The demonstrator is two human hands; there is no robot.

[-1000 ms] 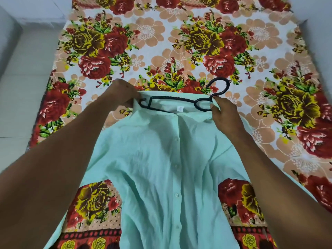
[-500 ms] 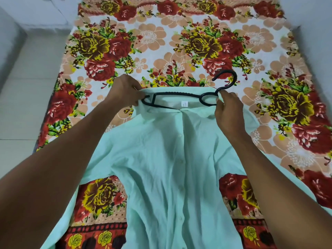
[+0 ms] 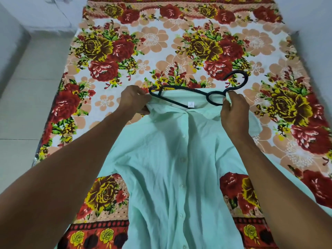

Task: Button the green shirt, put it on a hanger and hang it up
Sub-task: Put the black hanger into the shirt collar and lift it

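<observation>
The bed's flowered sheet (image 3: 152, 40) took up most of what I could see, red and yellow roses on pale cloth, with grey floor tiles (image 3: 27, 97) along its left edge. Spread face-up on it, collar away from the person, lay the green shirt (image 3: 172, 168), its placket running straight down the middle with a row of pale buttons (image 3: 184, 136) that looked fastened as far as the cloth showed them; the lowest ones ran out of view, so I could not vouch for those. By my reckoning the buttoning was done, or nearly, and the work had reached the hanger. The black hanger (image 3: 179, 97) lay across the neck opening, tilted, its hook (image 3: 239, 78) pointing up and to the right over the sheet, its left end poking out beyond the collar rather than sitting inside a shoulder. So it seemed only partly fed in. The left hand (image 3: 134, 99) was curled round the collar edge by the hanger's left end, pinching cloth. The right hand (image 3: 233, 112) had its fingers bent, nipping the collar beside the hanger's neck loop. Still left, I judged: seat both shoulders on the hanger, lift the shirt and hang it; nowhere to hang it showed.
</observation>
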